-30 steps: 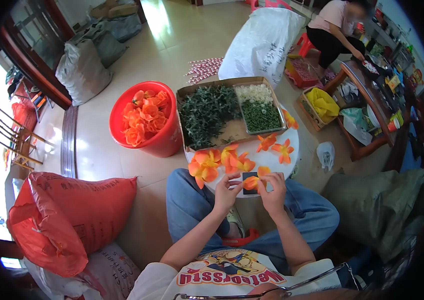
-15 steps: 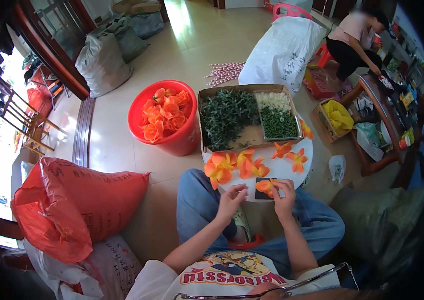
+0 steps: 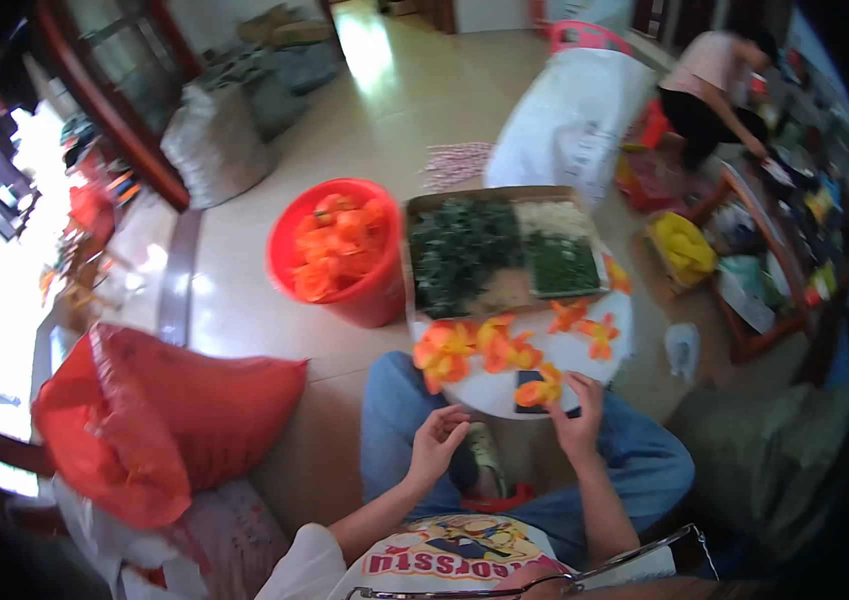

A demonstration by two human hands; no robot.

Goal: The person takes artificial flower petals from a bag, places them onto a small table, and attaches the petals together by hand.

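Observation:
An orange-yellow artificial flower (image 3: 541,388) lies over a small dark square pad (image 3: 528,405) at the near edge of a round white table (image 3: 485,395). My right hand (image 3: 579,415) is at the flower's right side, thumb and forefinger apart; the thumb is at the petals, and whether it touches them is blurred. Off the table's near-left edge, my left hand (image 3: 437,440) hangs over my lap with fingers loosely bent, the thumb apart and nothing visible in it. More orange-yellow flower heads (image 3: 445,350) lie farther back on the tabletop.
A cardboard box (image 3: 495,300) of green leaves (image 3: 460,245) and a smaller tray (image 3: 563,265) stands on the table's far side. Left are a red bucket (image 3: 385,300) of orange flowers and a red sack (image 3: 215,410). At the far right another person (image 3: 715,80) bends forward.
My right fingers have spread from a pinch at the flower, which now sits more openly on the pad. My left hand has drawn back from the table edge. The view has shifted slightly.

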